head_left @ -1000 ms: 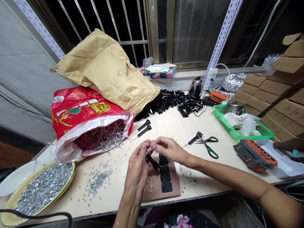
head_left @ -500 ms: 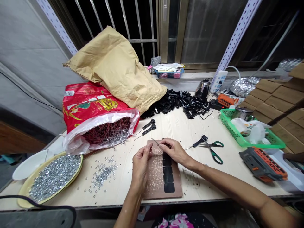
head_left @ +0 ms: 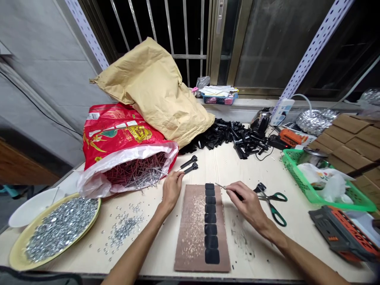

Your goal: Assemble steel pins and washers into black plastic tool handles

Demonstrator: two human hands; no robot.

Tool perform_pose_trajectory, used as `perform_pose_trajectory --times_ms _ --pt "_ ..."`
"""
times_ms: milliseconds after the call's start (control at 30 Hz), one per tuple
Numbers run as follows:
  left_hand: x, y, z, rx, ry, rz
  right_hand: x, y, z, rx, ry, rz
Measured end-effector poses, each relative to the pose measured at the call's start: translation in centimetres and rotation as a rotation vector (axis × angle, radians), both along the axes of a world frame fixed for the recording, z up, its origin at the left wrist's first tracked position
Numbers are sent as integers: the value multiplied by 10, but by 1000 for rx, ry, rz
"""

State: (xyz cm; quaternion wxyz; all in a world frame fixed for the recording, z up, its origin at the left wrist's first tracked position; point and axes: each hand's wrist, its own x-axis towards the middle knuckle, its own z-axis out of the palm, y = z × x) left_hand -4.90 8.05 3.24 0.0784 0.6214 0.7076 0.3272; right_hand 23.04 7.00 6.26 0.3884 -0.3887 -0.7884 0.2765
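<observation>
My left hand (head_left: 171, 192) is at the metal pin end of the nearer of two black-handled pieces (head_left: 190, 168), fingers closed around the pin. In front of me lies a brown board (head_left: 191, 257) with a column of several black rounded pads (head_left: 211, 229) and pale worn specks. To its right, my right hand (head_left: 245, 204) grips a thin metal rod-like tool (head_left: 220, 186), its tip pointing left near the top pad. Behind that hand, another black piece (head_left: 260, 187) lies by green-handled scissors (head_left: 274, 206), partly hidden.
On the left are a yellow bowl (head_left: 14, 259) of small metal washers, loose washers (head_left: 124, 227) and a red sack (head_left: 118, 126) of metal pins. Black parts (head_left: 234, 136) are heaped at the back. A green basket (head_left: 323, 196) and orange-black battery pack (head_left: 344, 231) stand right.
My hands have parted from above the board. The left has moved up and left to the black-handled pieces; the right has moved right with the thin tool. The view has shifted slightly.
</observation>
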Motion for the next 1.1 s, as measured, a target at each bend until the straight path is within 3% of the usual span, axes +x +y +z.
perform_pose_trajectory --times_ms 133,233,433,767,967,1100 --pt "5 52 -11 -117 148 32 19 -6 -13 63 -46 -33" --pt "8 71 -18 -153 176 -16 36 -7 -24 59 -57 -97" --pt "18 90 -21 -183 258 -125 50 -3 -38 -10 -41 -191" --pt "36 123 -28 -216 320 -321 47 2 -39 -64 18 -179" --pt "37 131 -27 -194 267 -312 49 1 -34 -60 51 -168" --pt "40 125 -24 -151 201 -275 48 5 -19 -34 44 -164"
